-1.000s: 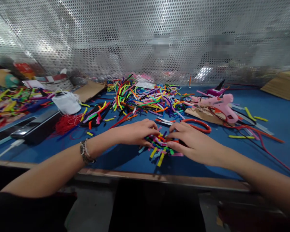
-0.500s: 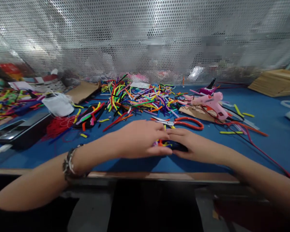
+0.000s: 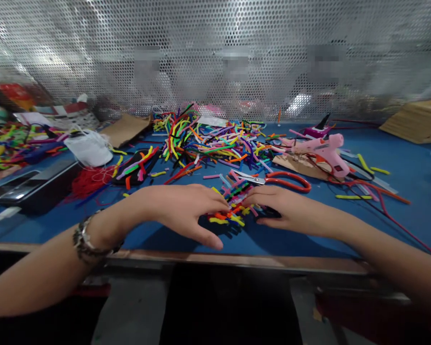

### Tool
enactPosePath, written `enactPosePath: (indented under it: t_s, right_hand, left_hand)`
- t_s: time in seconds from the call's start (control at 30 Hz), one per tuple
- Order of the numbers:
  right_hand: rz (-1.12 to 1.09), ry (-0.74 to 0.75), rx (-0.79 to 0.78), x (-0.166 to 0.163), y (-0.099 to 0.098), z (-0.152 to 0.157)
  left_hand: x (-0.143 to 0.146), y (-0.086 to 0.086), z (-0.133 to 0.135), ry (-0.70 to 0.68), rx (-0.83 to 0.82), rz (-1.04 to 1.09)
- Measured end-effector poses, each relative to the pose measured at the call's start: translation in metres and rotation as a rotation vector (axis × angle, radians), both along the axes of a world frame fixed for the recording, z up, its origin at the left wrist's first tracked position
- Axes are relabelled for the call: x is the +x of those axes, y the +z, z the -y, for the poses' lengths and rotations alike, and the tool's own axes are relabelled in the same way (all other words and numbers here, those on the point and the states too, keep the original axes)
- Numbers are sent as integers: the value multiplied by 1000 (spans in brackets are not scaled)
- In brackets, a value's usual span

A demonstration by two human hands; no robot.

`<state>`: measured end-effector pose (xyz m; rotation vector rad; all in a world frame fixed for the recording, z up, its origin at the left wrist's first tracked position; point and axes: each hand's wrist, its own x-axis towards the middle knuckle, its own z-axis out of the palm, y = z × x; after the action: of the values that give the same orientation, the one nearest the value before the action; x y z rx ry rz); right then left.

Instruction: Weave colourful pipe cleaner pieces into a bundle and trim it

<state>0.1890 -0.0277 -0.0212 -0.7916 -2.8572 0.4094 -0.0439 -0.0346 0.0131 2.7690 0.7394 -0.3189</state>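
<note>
Between my hands, near the front of the blue table, lies a cluster of short coloured pipe cleaners [image 3: 233,218], laid crosswise. My left hand [image 3: 186,211] is at its left side, thumb spread well away from the fingers, the fingertips at the cluster's edge. From the right, my right hand [image 3: 290,208] has its curved fingers and thumb around the cluster's right edge; the exact grip is partly hidden. Just behind lie scissors with red-orange handles [image 3: 289,181], their blades parted and pointing left.
A big heap of pipe cleaners [image 3: 208,143] lies at the back. A pink glue gun [image 3: 332,153] and its red cable are on the right. At left are a white mask [image 3: 89,148], red yarn [image 3: 91,184] and a black box [image 3: 39,184]. A perforated metal screen [image 3: 201,57] stands behind.
My left hand has moved left and its thumb has opened away, uncovering the pipe-cleaner cluster. My right hand stays about where it was. The view has shifted slightly.
</note>
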Motion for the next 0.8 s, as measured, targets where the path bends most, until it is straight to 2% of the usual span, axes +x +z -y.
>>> enactPosePath:
  t_s: [0.13, 0.2, 0.33, 0.43, 0.53, 0.67, 0.8]
  right_hand:
    - [-21, -37, -112, 5, 2, -2]
    - [-24, -57, -138, 6, 2, -3]
    - [-17, -49, -101, 6, 2, -6]
    - [14, -66, -46, 10, 2, -10]
    - [25, -81, -48, 14, 2, -13]
    - [-4, -33, -78, 12, 0, -14]
    - [-9, 13, -53, 2, -3, -11]
  left_hand:
    - [16, 11, -15, -4, -108, -26]
    - [25, 11, -22, -2, -78, -66]
    - [40, -3, -25, 41, 208, -112]
    - [41, -16, -23, -93, 343, -20]
    - [34, -20, -25, -158, 263, -1]
    - [25, -13, -32, -185, 120, -78]
    - [24, -7, -30, -163, 115, -148]
